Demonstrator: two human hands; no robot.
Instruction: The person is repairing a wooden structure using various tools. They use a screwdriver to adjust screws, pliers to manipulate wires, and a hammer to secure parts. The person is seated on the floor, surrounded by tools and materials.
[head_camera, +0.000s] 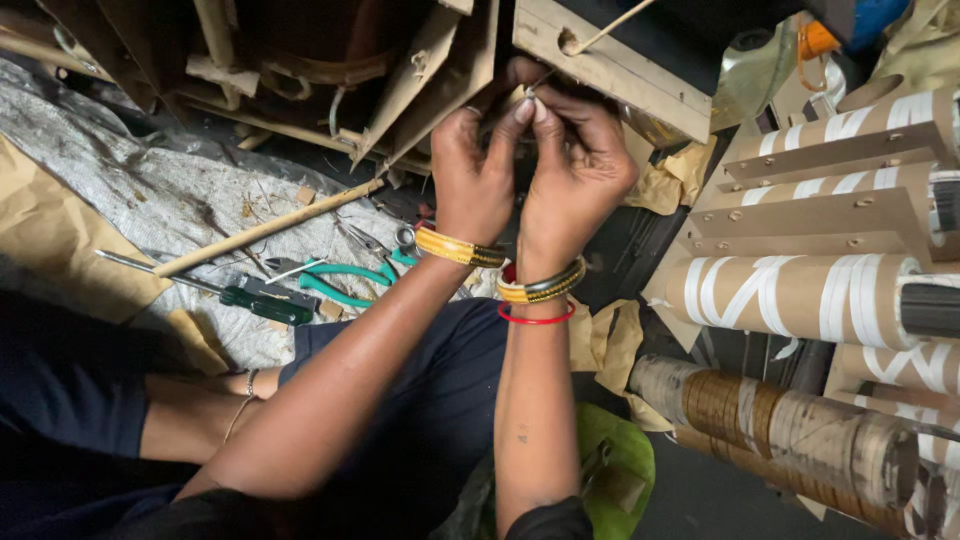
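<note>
Left hand (472, 170) and right hand (572, 165): raised together, fingertips pinching a thin pale wire (610, 28) just below the wooden frame block (610, 62), apparently to steady its fine end. Wire: slender, light-coloured, running up through a hole in the block. On the grey floor sheet (150, 200): green-handled pliers (335, 280), a screwdriver (240, 295), a wooden stick (265, 228). At the right: paper-wrapped coils (800, 295).

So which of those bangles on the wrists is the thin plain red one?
The thin red bangle on the right wrist, lowest down the forearm; the others are yellow and dark.
</note>
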